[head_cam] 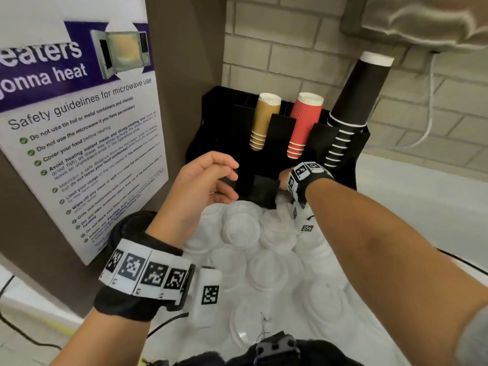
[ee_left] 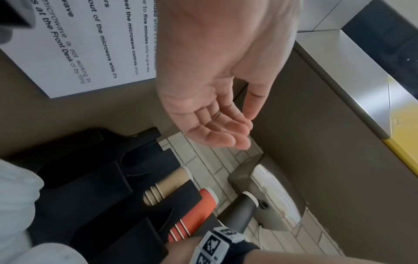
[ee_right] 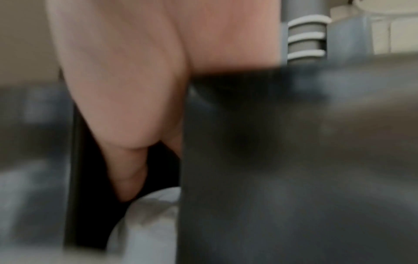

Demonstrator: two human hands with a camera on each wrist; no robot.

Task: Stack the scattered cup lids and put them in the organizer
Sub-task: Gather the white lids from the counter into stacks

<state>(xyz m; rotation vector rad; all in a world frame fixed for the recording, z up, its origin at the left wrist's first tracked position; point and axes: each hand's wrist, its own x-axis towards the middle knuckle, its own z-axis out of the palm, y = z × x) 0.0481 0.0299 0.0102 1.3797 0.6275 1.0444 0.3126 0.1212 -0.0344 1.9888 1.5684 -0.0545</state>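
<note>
Cup lids (head_cam: pixel 266 262) lie scattered below the black organizer (head_cam: pixel 272 186), where the right hand (head_cam: pixel 286 180) reaches into a front slot, its grip hidden, and should seat any stack squarely while the left hand (head_cam: pixel 203 186) hovers relaxed, holding nothing

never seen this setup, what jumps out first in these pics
Three stacks of paper cups, tan, red ribbed and tall black, stand in the black plastic organizer against the brick wall. White plastic cup lids lie scattered on the counter in front, and the right hand reaches into a front compartment.
</note>
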